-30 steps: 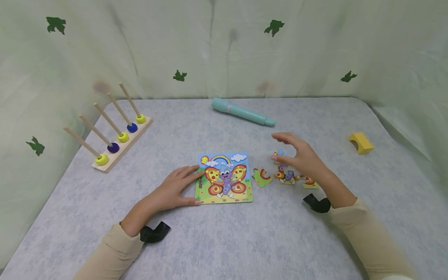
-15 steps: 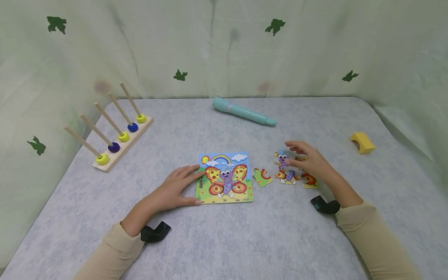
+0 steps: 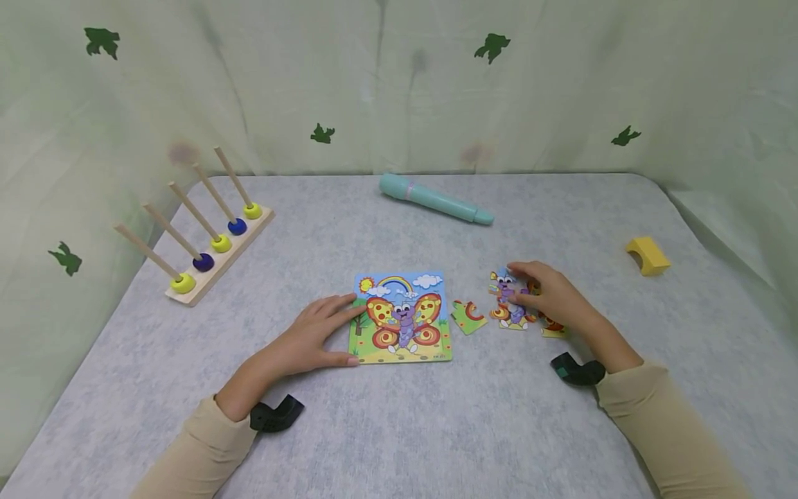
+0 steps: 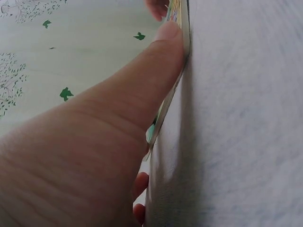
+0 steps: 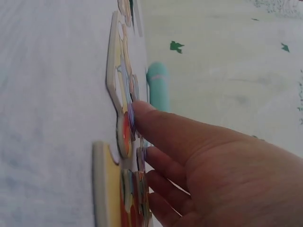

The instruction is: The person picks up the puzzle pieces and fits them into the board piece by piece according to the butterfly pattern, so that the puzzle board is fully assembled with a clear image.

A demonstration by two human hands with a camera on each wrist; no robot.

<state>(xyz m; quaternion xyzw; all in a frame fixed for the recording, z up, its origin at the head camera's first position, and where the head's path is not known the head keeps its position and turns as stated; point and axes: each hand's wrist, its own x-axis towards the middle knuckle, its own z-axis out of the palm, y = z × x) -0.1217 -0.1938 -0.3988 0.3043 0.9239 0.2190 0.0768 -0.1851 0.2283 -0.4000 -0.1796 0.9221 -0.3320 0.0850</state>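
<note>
In the head view a square butterfly picture puzzle board (image 3: 399,284) lies flat on the table. My left hand (image 3: 308,339) rests at its left side, fingers spread, thumb at the lower left corner; the left wrist view shows the thumb (image 4: 165,52) against the board's edge. My right hand (image 3: 555,298) is over the loose puzzle pieces, its thumb and fingertips around the purple butterfly-head piece (image 3: 503,284). Below it lies the purple-body piece (image 3: 514,320). A green-and-red piece (image 3: 467,319) lies beside the board. Two other pieces are partly hidden by the right hand.
A wooden peg stand (image 3: 218,258) with yellow and blue beads stands at the left. A turquoise pen-shaped object (image 3: 436,201) lies at the back. A yellow arch block (image 3: 648,256) is on the right. Pale curtains with green leaf shapes surround the table (image 3: 399,430).
My right hand has come down and its thumb and fingers have closed in on the butterfly-head piece, which has shifted slightly. My left hand has stayed at the board.
</note>
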